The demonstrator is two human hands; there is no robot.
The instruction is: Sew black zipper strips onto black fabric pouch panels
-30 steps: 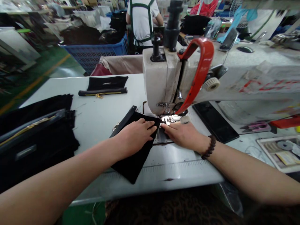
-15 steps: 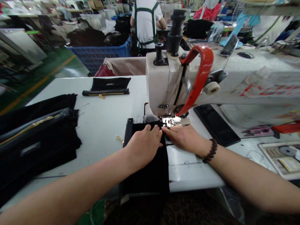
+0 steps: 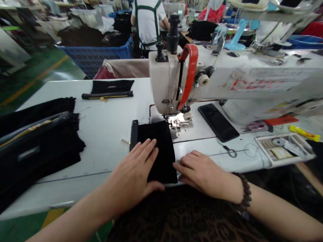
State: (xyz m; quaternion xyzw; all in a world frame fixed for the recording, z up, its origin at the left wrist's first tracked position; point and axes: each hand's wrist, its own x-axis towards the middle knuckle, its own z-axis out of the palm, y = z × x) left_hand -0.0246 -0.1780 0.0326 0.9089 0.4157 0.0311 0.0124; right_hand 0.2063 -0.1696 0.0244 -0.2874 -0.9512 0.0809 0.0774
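Note:
A black fabric piece (image 3: 163, 151) with a dark zipper strip (image 3: 134, 134) along its left side lies just left of the sewing machine's lit presser foot (image 3: 178, 121). My left hand (image 3: 137, 168) rests flat on the fabric with its fingers spread and nothing gripped. At the fabric's right edge, my right hand (image 3: 199, 171) has its fingers curled, the index fingertip touching the edge; whether it pinches the cloth is too small to tell. A gold zipper pull (image 3: 125, 141) sticks out to the left of the strip.
Stacked black pieces (image 3: 50, 144) lie at the left, and another zippered piece (image 3: 112, 87) lies farther back. A phone (image 3: 218, 122), a small thread snipper (image 3: 230, 151) and a parts tray (image 3: 285, 149) are at the right. Beyond the table are a blue crate (image 3: 98, 57) and a seated person (image 3: 148, 25).
Both hands have moved back from the presser foot toward the table's front edge. The fabric's near end, which hung over the edge, now lies up on the table. The view has shifted right.

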